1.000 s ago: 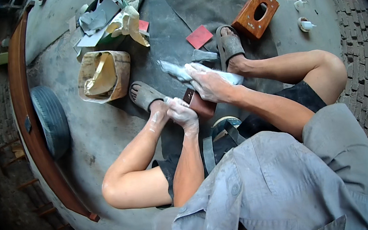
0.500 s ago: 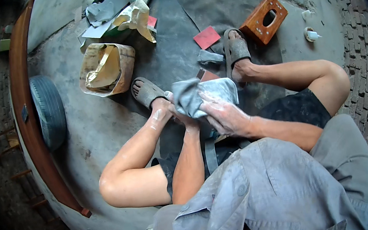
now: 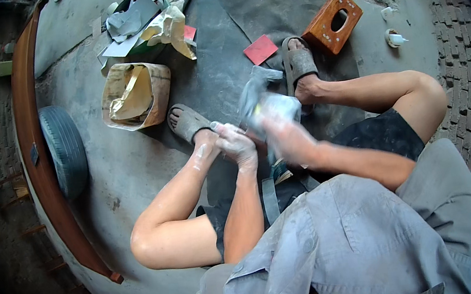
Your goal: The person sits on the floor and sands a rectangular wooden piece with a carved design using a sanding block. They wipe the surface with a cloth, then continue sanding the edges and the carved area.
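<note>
My right hand (image 3: 286, 134), smeared by motion, grips a grey-white cloth (image 3: 271, 109) that swings in front of it. Close on its left, my dusty left hand (image 3: 236, 145) is closed with the thumb pointing up, near my left ankle. A reddish-brown bit shows beside its fingers, but most of it is hidden by the hands and cloth, so I cannot make out what it is. White powder coats both hands. Past the cloth, a red flat sheet (image 3: 261, 50) lies on the dark mat (image 3: 218, 23).
A brown wooden box with an oval hole (image 3: 331, 23) stands by my right foot. Left of my left foot is a square bin (image 3: 160, 94) with paper inside, and behind it a heap of scraps (image 3: 133, 18). A tyre (image 3: 65, 151) and a long wooden beam (image 3: 28, 116) line the left side.
The cloth has swung loose and lifted away from my left hand, which now shows plainly. My right hand has shifted slightly with the cloth. The view has moved a little.
</note>
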Action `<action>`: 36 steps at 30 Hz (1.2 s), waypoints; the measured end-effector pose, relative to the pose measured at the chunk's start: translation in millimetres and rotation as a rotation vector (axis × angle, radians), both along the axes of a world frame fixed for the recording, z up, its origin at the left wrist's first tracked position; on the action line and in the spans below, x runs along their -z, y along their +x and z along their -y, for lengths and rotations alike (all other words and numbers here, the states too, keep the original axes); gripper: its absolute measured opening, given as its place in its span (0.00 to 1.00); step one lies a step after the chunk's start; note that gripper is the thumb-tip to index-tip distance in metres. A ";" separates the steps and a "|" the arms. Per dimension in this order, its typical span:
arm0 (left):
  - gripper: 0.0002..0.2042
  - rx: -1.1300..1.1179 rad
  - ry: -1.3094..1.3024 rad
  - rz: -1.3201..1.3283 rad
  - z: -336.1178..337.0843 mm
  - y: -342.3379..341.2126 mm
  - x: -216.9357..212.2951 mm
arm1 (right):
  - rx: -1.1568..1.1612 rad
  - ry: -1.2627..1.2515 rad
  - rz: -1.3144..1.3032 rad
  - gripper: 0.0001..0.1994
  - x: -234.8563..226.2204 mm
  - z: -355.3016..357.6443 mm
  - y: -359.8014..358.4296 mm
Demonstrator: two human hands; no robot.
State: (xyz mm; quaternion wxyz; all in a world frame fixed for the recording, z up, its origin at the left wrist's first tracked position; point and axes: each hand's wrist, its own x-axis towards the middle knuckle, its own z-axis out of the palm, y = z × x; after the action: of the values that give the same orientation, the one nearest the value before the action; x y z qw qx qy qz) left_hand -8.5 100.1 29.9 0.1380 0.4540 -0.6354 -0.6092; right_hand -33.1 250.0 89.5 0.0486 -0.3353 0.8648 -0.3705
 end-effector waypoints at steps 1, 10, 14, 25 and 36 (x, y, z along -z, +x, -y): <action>0.33 -0.035 0.062 0.033 2.5 10.2 -2.3 | -0.132 -0.125 0.114 0.27 -21.8 4.8 10.4; 0.32 -0.089 0.532 -0.365 28.8 -3.4 22.2 | 0.392 -0.419 0.664 0.15 51.1 -13.2 -79.9; 0.38 0.287 0.609 -0.232 91.7 14.1 63.3 | 0.364 -0.538 0.590 0.17 34.8 24.1 -80.7; 0.29 0.317 -1.135 0.343 39.0 21.7 -37.4 | 0.230 -0.649 0.682 0.13 34.4 64.1 -35.5; 0.21 0.162 -0.732 -0.017 59.7 35.7 -15.3 | -0.405 -0.215 0.557 0.26 25.1 39.3 -33.1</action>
State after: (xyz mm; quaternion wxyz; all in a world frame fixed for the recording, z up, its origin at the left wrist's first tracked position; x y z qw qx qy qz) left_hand 27.2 40.4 45.2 0.2478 0.3180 -0.8437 -0.3544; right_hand -66.3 210.7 64.5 0.3193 -0.3893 0.6905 -0.5192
